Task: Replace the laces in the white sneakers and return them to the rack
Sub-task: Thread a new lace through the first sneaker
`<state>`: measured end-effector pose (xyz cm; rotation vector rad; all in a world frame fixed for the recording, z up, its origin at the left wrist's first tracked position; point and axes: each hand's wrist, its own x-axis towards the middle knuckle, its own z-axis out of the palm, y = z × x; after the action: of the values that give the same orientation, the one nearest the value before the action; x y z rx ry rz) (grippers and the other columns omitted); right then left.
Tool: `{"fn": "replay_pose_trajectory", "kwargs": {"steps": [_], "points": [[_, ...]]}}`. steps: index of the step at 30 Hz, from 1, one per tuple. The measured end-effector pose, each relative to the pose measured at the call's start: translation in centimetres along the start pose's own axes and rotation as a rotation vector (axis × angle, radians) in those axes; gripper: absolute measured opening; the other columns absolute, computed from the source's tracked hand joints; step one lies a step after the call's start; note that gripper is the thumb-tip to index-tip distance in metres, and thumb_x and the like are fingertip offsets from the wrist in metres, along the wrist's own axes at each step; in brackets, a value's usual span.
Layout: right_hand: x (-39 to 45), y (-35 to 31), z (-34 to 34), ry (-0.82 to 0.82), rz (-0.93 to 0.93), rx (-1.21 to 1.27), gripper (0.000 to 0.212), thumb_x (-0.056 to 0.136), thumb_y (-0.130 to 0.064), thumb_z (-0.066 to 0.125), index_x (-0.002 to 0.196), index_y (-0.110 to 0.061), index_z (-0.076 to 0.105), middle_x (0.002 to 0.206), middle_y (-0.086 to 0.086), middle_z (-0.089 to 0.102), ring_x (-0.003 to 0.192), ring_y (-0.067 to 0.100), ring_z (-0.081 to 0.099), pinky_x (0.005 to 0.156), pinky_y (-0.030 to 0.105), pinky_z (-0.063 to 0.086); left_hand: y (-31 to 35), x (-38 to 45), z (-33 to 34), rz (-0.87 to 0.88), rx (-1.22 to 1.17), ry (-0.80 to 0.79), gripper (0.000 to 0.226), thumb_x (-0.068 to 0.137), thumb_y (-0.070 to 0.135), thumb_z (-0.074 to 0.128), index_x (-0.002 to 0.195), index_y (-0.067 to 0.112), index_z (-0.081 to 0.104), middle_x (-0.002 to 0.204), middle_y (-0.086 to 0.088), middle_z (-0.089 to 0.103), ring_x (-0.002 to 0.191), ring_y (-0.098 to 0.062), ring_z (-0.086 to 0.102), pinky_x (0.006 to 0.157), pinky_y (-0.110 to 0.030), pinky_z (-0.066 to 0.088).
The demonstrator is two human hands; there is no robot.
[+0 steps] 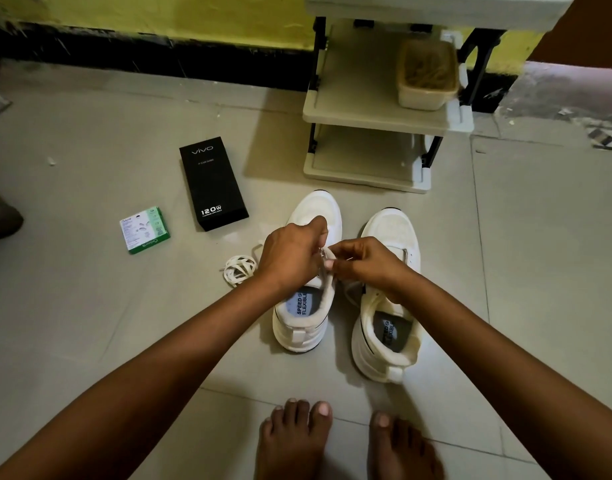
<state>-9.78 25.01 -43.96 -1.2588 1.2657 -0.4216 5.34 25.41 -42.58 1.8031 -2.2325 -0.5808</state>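
Left of the sneakers (pixel 346 289) — boxes (pixel 212 183); both hands' (pixel 290 252) grip pinching lace (pixel 327 254).

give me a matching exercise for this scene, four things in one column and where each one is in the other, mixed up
Things:
1. black box
2. loose lace
3. basket
4. green box

Places:
A. on the rack's middle shelf
B. on the floor, left of the black box
C. on the floor, just left of the left sneaker
D. on the floor, left of the rack

Pairs: 1-D, 2-C, 3-A, 4-B
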Motion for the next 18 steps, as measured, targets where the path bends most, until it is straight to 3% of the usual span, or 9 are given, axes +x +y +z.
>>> {"fn": "replay_pose_trajectory", "kwargs": {"steps": [3,7,11,13,18], "points": [[-0.1,-0.3,0.1,-0.017,-0.061,-0.116,0.016,0.086,-0.012,0.065,0.101,-0.014,0.071,0.097,0.015,0.071,0.085,0.029,0.065,0.080,0.043,0.053,0.3,0.0,0.0,-0.019,-0.011,0.002,0.021,0.078,0.014,0.059,0.085,0.022,0.041,0.082,-0.008,0.063,0.079,-0.034,0.056,0.062,-0.030,0.033],[0.0,-0.8,0.6,-0.031,-0.138,-0.371,0.021,0.087,-0.011,0.061,0.105,-0.004,0.068,0.095,0.018,0.069,0.085,0.032,0.063,0.081,0.043,0.050,0.5,-0.1,0.0,-0.049,-0.034,0.016,0.022,0.078,0.010,0.058,0.083,0.022,0.040,0.076,-0.003,0.057,0.077,-0.033,0.056,0.063,-0.030,0.035],[0.1,-0.1,0.2,0.022,-0.058,-0.158,0.023,0.090,-0.004,0.054,0.105,-0.010,0.070,0.098,0.019,0.070,0.093,0.038,0.065,0.085,0.048,0.053,0.1,0.0,-0.4,-0.097,-0.103,-0.011,0.019,0.076,0.006,0.059,0.086,0.021,0.055,0.078,0.001,0.065,0.081,-0.028,0.060,0.067,-0.030,0.041],[0.1,0.4,0.2,0.082,-0.037,-0.075,0.021,0.091,-0.004,0.056,0.105,-0.008,0.070,0.095,0.020,0.071,0.086,0.038,0.066,0.085,0.052,0.053,0.0,0.2,-0.6,-0.083,-0.113,-0.055,0.021,0.076,0.004,0.058,0.089,0.020,0.060,0.082,0.000,0.071,0.085,-0.026,0.062,0.071,-0.031,0.046],[0.6,0.1,0.9,0.268,-0.125,-0.201,0.004,0.082,-0.008,0.069,0.080,-0.010,0.072,0.072,0.009,0.070,0.068,0.034,0.066,0.064,0.032,0.054,-0.3,-0.1,-0.2,-0.082,-0.121,-0.012,0.019,0.078,0.007,0.059,0.091,0.020,0.063,0.083,0.000,0.072,0.085,-0.026,0.063,0.072,-0.031,0.048]]}}
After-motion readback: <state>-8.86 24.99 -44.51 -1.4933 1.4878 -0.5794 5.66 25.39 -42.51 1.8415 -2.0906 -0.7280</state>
